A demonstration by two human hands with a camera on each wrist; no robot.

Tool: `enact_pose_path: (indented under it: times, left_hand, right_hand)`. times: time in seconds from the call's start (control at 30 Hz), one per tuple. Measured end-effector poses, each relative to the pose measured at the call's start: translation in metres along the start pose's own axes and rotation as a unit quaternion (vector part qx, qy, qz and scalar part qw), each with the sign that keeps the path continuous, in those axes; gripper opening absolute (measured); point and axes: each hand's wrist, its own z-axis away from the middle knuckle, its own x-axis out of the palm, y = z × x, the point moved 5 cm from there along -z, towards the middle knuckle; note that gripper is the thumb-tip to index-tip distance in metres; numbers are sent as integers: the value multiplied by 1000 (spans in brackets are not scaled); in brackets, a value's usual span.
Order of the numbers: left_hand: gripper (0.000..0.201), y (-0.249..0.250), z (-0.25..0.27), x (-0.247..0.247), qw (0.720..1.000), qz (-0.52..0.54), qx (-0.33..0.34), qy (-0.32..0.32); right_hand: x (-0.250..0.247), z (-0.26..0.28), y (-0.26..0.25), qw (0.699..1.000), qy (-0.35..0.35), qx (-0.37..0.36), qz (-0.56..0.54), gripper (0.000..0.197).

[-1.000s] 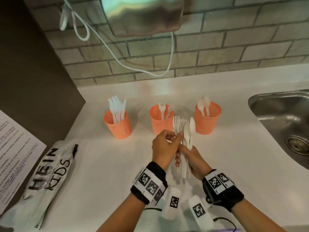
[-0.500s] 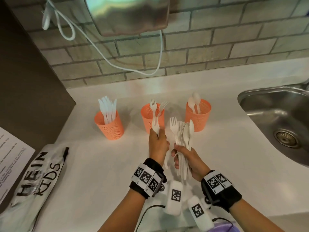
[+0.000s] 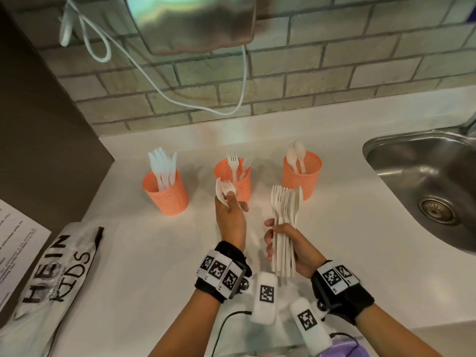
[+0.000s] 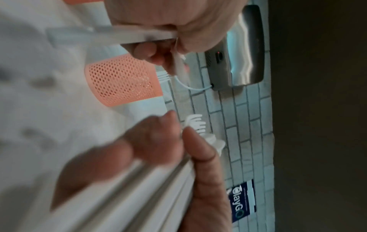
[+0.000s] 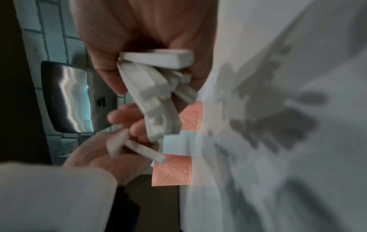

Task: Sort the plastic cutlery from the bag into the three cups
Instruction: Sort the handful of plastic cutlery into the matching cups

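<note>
White counter [image 3: 154, 266], steel sink [image 3: 425, 176], brick wall [image 3: 334, 60] with metal dryer [image 3: 193, 21].

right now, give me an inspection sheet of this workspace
surface: white countertop, steel sink at right
job's things: three orange mesh cups: left cup knives, middle cup forks, right cup spoons
clutter: printed plastic bag, paper sheet
grips: left hand pinches white plastic fork; right hand holds cutlery bundle
cables: white cord on wall
surroundings: brick tiles, steel dryer
</note>
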Motion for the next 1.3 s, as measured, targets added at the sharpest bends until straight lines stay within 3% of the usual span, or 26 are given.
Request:
enact_pose_path:
  times: [0.13, 0.2, 0.3, 0.33, 0.47, 0.63, 0.7, 0.83, 1.0, 1.13, 1.3]
  left_hand:
    - [12, -10, 6, 4, 992, 19, -94, -79]
    - [15, -9, 19, 9, 985, -13, -102, -136]
    - [11, -5, 34, 18, 980, -44, -73, -178]
    - [15, -5, 35, 18, 982, -47, -55, -172]
    - [21, -6, 32, 18, 986, -104, 9, -131]
    - [5, -9, 26, 26, 984, -102, -5, -145]
    - [17, -7, 24, 27, 988, -75, -8, -136]
    - [13, -3, 14, 24, 995, -16, -36, -95]
    - [12, -2, -4, 14, 995, 63, -69, -29]
    - [14, -5, -6, 10, 983, 101, -134, -78]
    - [13, -6, 13, 9, 979, 6, -131, -157]
  right_hand:
    - [-2, 2, -1, 999, -38, 8, -24, 36]
    - [-1, 2, 0, 998, -59, 10, -36, 41]
    - [1, 5, -1, 997, -80, 13, -15, 21]
    - [1, 6, -2, 996, -83, 14, 2, 13]
    - [-3, 6, 2, 996, -67, 26, 56, 26]
    - [-10, 5, 4, 995, -51, 49, 77, 32]
    - [-12, 5, 1, 996, -39, 42, 63, 32]
    - [-15, 6, -4, 998, -22, 21, 55, 28]
    - [-14, 8, 0, 999, -41, 24, 19, 42]
    - [-12, 10, -1, 995, -82, 39, -35, 52]
    - [-9, 9, -7, 992, -116, 42, -23, 46]
